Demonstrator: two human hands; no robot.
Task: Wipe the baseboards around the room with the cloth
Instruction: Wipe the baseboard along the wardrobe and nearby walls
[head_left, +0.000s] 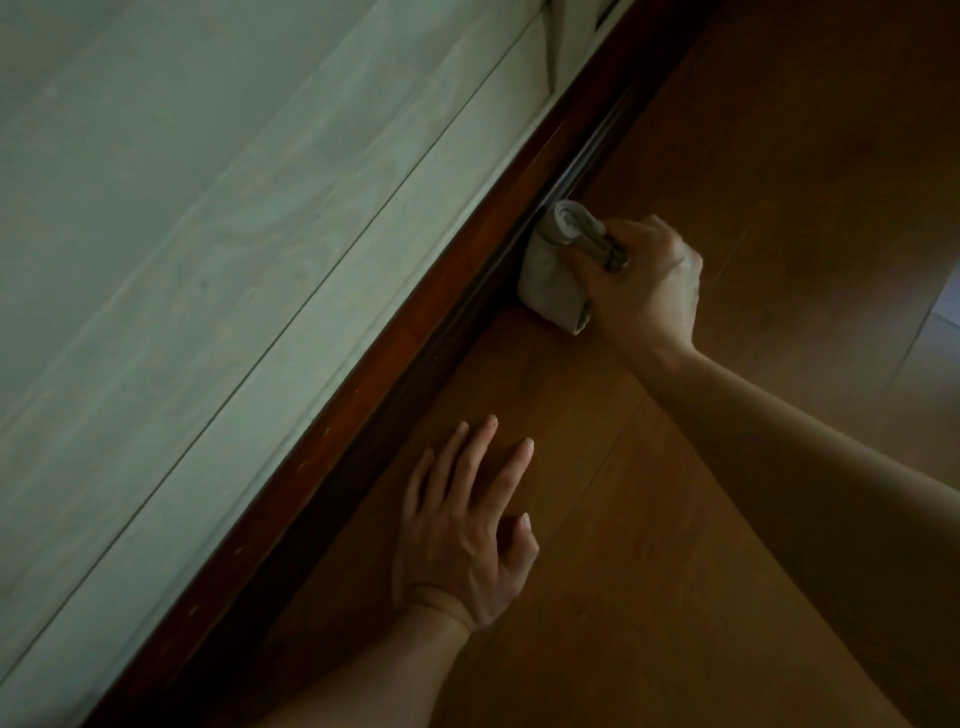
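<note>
Grey cloth (558, 270), bunched and part-rolled. It is gripped in the right hand (644, 280), whose fingers are curled round the gathered end. The looser end is pressed against the lower face of the baseboard (415, 332), where it meets the floor (675, 519).

Baseboard, dark reddish-brown wood. Its long axis is laid diagonally across the view, from lower left, close to the person, to upper right, farther off. It lies to the left of both hands, below a pale wood-grain wall (208, 208).

Left hand (467, 525). The fingers are straight and spread, the palm is set down on the floor, and nothing is held. It is placed near the baseboard, closer to the person than the cloth and well apart from the right hand. It is judged to be a prop for the body's weight.

Governing relation: contact is already made by the cloth, so the coming stroke is judged to be a slide along the baseboard's long axis, not a reach towards it. The right hand is the nearer to the contact. Towards the upper right only bare floor is seen beside the board. Towards the lower left the cloth would be brought closer to the left hand. Which stretch is already wiped cannot be told.
</note>
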